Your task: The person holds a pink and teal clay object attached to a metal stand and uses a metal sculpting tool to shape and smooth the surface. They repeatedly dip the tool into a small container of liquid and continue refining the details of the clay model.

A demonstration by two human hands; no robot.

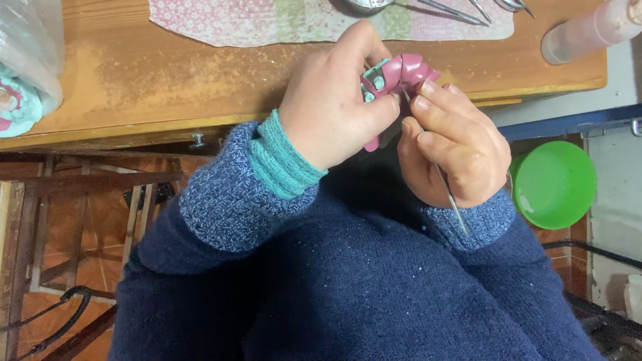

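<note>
1. As I look down from the head camera, I see the left hand [332,110] wrapped around a small pink and teal clay piece [394,77], its fingers clenched on it just in front of the desk [134,87] edge.
2. I see the right hand [451,150] right beside the piece, its fingers [438,100] pinched on a thin metal needle tool [449,194]; the tool's upper end meets the underside of the piece, and its lower end sticks out past the wrist.
3. Both hands touch at the piece, held above the lap of a dark blue sweater [374,287].
4. Beyond the piece on the desk lies a floral patterned cloth [267,20], with metal tools [461,10] on it.
5. To the right of the piece I see a pale pink bottle [588,30] lying on the desk, and lower down a green bowl [555,184] below desk level.
6. Far left of the piece, a clear plastic bag [30,47] covers a teal and pink object [15,103].
</note>
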